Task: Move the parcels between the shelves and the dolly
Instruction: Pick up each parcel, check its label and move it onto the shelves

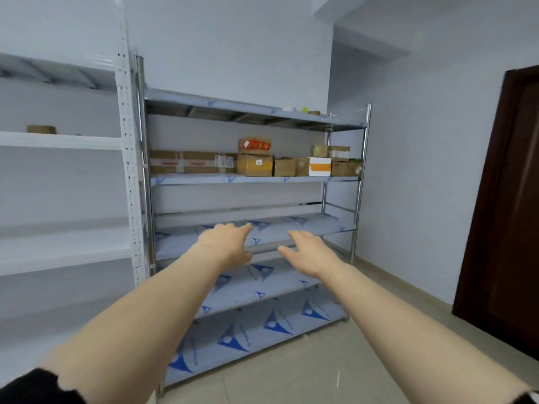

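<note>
A steel shelf rack (361, 170) stands ahead against the wall. Its second shelf from the top carries several cardboard parcels: a long flat box (189, 162) at the left, a yellow-brown box (254, 165) with a small red-printed box (254, 145) on top, and a white-and-orange box (320, 167) among smaller brown ones at the right. Both my arms reach forward toward the rack. My left hand (226, 243) and my right hand (312, 253) are empty, fingers stretched out, in front of the bare middle shelf. No dolly is in view.
A white shelving unit (58, 141) stands at the left with a tape roll (41, 129) on it. A dark wooden door (507, 199) is at the right. Small items sit on the rack's top shelf (309, 112). Tiled floor lies before the rack.
</note>
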Action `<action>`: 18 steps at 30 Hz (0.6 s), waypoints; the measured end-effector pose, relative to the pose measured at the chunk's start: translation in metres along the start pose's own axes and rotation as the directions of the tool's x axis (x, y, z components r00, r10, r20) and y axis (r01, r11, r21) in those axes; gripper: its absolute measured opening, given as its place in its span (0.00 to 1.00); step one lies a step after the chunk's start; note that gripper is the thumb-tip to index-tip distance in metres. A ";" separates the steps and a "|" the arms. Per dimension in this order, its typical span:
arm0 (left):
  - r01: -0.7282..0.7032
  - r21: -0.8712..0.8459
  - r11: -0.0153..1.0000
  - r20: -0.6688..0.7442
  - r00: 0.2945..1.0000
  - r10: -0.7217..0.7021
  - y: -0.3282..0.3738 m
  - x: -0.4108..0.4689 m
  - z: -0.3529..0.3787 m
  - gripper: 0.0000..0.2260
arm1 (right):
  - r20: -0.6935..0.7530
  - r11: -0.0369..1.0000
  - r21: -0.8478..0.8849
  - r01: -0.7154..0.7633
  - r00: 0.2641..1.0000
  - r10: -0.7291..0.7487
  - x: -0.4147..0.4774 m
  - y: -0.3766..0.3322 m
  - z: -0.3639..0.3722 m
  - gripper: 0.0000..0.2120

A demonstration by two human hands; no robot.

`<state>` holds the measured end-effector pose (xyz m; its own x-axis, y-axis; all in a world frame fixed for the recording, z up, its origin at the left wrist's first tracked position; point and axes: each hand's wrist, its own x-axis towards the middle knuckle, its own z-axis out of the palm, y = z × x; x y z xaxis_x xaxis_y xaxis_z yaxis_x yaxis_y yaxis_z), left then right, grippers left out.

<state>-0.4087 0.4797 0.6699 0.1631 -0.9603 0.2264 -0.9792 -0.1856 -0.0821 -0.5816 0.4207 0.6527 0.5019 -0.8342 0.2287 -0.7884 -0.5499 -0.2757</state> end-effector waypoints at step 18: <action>0.147 0.088 0.985 -0.221 0.967 -0.125 -0.061 0.463 -0.006 0.26 | -0.181 0.968 0.149 0.200 0.968 -0.172 0.489 0.120 -0.025 0.25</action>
<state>-0.2744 0.0479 0.7850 0.2533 -0.8597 0.4437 -0.9299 -0.3428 -0.1333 -0.4396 -0.0524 0.7551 0.5570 -0.7055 0.4382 -0.6101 -0.7056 -0.3605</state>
